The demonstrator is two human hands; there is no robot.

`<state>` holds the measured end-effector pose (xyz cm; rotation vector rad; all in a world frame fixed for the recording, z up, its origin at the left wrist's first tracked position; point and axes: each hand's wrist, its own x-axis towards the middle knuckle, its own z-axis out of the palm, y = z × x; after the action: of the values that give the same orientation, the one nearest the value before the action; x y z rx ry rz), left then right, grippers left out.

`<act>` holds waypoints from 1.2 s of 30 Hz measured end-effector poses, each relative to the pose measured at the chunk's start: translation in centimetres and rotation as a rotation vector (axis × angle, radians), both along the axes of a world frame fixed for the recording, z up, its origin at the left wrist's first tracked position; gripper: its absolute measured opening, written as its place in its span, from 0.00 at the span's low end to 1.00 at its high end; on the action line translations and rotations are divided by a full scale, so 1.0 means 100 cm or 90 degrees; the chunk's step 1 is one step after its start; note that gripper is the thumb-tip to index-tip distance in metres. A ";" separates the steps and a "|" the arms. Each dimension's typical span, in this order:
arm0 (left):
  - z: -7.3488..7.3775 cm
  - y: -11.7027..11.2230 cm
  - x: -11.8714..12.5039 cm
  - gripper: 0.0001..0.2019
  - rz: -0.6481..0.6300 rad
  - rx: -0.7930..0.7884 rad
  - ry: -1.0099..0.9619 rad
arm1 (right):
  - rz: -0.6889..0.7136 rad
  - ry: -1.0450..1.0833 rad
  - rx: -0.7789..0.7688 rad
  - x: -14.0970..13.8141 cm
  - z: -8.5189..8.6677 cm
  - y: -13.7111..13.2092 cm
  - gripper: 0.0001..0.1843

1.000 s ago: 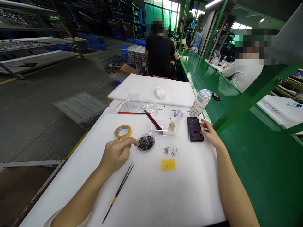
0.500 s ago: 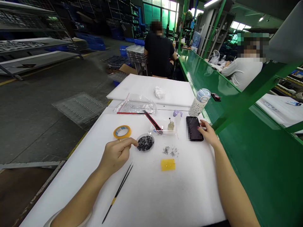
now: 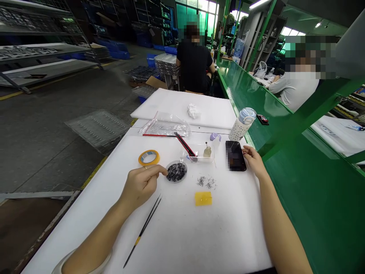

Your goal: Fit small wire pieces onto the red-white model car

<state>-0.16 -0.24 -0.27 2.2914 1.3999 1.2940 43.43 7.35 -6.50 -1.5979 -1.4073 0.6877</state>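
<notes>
My left hand (image 3: 142,184) is closed, its fingers curled and the index fingertip at the left rim of a clear round dish (image 3: 176,171) full of short black bristle-like pieces. Whether anything is inside the fingers is hidden. Beside the right edge of a dark phone (image 3: 236,155) rests my right hand (image 3: 253,160), loosely open and holding nothing. A roll of yellow tape (image 3: 158,158) sits behind the left hand. Black tweezers (image 3: 142,230) lie in front of it. Small loose dark pieces (image 3: 206,182) are scattered right of the dish, with a yellow rectangular piece (image 3: 203,198) nearer me.
A clear tray (image 3: 196,159) holds a small glass bottle (image 3: 207,151) and a red-black cutter (image 3: 185,146). Behind are a plastic bag (image 3: 165,125), a purple item (image 3: 215,137) and a spotted bottle (image 3: 242,124). A green post (image 3: 296,118) rises at right; two people sit beyond.
My right thumb and fingers have drawn back from the phone's face to its right edge. The left hand stays at the dish. The whole view shifts slightly.
</notes>
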 end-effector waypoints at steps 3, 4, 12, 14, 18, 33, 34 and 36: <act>0.001 0.000 0.001 0.18 -0.001 0.001 -0.001 | -0.011 -0.012 -0.002 -0.003 0.002 -0.001 0.28; 0.002 0.000 0.001 0.18 -0.002 0.002 -0.001 | -0.015 -0.019 -0.001 -0.005 0.003 -0.002 0.29; 0.002 0.000 0.002 0.18 -0.007 0.010 -0.002 | -0.015 -0.006 -0.001 -0.006 0.003 -0.002 0.31; 0.002 0.000 0.002 0.18 -0.007 0.009 -0.002 | -0.012 0.007 -0.004 -0.003 0.002 -0.001 0.28; 0.002 0.000 0.002 0.18 -0.006 0.003 -0.002 | 0.000 0.010 -0.006 0.000 0.001 -0.001 0.31; 0.001 0.000 0.001 0.17 0.003 -0.029 -0.007 | -0.001 0.032 -0.014 0.003 -0.003 0.002 0.29; 0.001 0.000 0.001 0.16 0.004 -0.032 -0.007 | -0.001 0.032 -0.013 0.003 -0.003 0.002 0.29; 0.001 0.000 0.001 0.16 0.006 -0.033 -0.008 | -0.001 0.033 -0.013 0.002 -0.002 0.002 0.29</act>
<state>-0.02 -0.25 -0.14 2.2425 1.4247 1.2579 43.63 7.54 -6.71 -1.5860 -1.3650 0.7387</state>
